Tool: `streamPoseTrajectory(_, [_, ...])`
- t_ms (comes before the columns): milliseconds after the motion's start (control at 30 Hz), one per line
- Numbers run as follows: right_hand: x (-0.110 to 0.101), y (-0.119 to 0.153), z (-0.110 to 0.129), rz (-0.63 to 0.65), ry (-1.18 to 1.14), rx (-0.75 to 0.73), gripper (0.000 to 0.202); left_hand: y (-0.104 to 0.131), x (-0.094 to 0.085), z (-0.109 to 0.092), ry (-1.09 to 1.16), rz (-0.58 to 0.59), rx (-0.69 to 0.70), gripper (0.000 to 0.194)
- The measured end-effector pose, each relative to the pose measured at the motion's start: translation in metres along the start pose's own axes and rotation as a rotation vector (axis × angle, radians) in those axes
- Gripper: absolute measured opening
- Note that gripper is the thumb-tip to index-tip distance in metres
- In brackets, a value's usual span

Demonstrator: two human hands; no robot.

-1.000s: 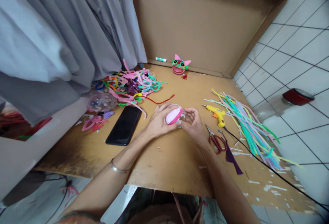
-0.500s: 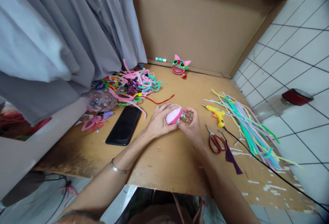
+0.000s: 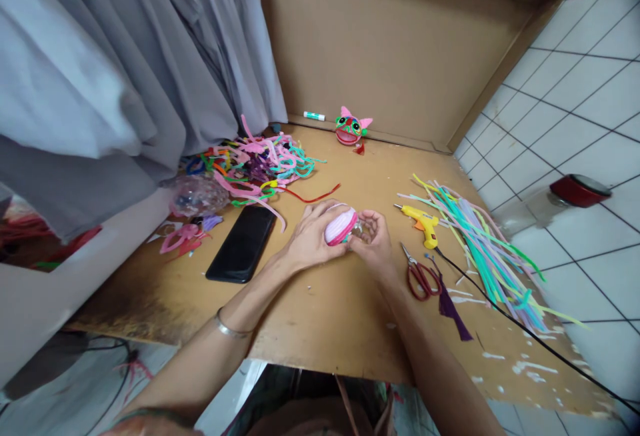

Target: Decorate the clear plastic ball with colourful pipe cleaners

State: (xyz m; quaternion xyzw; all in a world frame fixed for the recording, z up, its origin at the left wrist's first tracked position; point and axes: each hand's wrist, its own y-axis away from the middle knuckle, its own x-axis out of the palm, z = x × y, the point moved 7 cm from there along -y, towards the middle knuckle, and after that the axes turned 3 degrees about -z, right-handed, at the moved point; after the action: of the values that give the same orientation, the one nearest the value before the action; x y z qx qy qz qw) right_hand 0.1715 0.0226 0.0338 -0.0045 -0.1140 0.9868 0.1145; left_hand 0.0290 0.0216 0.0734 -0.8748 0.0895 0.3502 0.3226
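Observation:
My left hand (image 3: 309,236) is wrapped round a clear plastic ball partly covered in pale pink and hot pink pipe cleaners (image 3: 341,225). Its fingers lie over the far side, with the thumb along the near side. On the right, a bare see-through part of the ball shows. My right hand (image 3: 374,243) has its fingers curled and pressed at that part; a small teal bit shows by the thumb. What lies between those fingertips is mostly hidden. Both hands are just above the middle of the wooden table (image 3: 340,329).
Right of my hands lie a yellow glue gun (image 3: 424,224), red-handled scissors (image 3: 421,276), a purple tassel (image 3: 453,309) and loose pipe cleaners (image 3: 480,243). To the left are a black phone (image 3: 241,244) and a tangled pipe-cleaner heap (image 3: 265,159). A finished animal head (image 3: 349,128) stands behind.
The ball has tilted slightly in my left hand, so a little more of the hot pink band and teal bit shows. Both hands keep nearly the same place and hold.

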Motion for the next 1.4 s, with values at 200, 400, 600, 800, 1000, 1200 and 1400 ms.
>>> streamPoseTrajectory(200, [0.0,-0.001,-0.003,0.045,0.032,-0.043,0.051,0.0,0.0,0.0,-0.009,0.033,-0.022,0.063])
streamPoseTrajectory(400, [-0.002,-0.001,-0.006,0.068,0.061,-0.058,0.049,0.0,0.0,0.001,0.005,0.027,-0.019,0.062])
streamPoseTrajectory(600, [-0.002,-0.002,-0.008,0.036,0.005,-0.052,0.049,-0.001,0.0,0.0,0.045,0.013,-0.052,0.059])
streamPoseTrajectory(800, [-0.001,-0.005,-0.013,0.04,-0.07,0.033,0.055,-0.003,-0.001,0.006,0.179,-0.016,-0.183,0.056])
streamPoseTrajectory(1000, [-0.008,-0.005,-0.009,-0.042,-0.386,0.206,0.041,0.0,0.0,0.039,0.547,-0.197,-0.433,0.054])
streamPoseTrajectory(1200, [-0.031,-0.008,-0.019,-0.262,-0.483,0.309,0.025,0.005,0.018,0.05,1.378,-0.3,-0.738,0.048])
streamPoseTrajectory(1400, [-0.026,-0.005,-0.031,-0.253,-0.453,0.325,0.029,0.008,0.033,0.033,1.833,-0.201,-0.854,0.045])
